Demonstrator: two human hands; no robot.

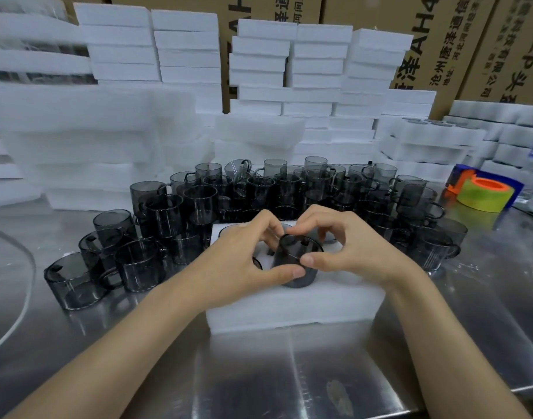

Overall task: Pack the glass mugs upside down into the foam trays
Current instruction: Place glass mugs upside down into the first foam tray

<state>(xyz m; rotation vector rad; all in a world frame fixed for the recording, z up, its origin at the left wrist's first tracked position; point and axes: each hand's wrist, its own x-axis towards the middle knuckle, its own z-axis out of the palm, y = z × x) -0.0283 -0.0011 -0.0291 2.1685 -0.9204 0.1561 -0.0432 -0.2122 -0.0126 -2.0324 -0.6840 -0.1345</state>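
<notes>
Loose grey mugs (77, 276) stood at the left on the steel bench (289, 373). The left hand (244, 252) and right hand (349, 246) curled their fingers around one upside-down glass mug (295, 264), in the near foam tray (292, 303) at the centre.

Left hand (244, 252) and right hand (349, 246) around smoky mug (289, 252) at foam tray (289, 303)

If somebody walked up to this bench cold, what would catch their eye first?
Dead centre, the left hand and right hand grip one smoky glass mug at a white foam tray on the steel table. Right behind it crowds a mass of dark mugs, with walls of stacked foam trays beyond. At far right, an orange-and-yellow tape roll stands out.
</notes>
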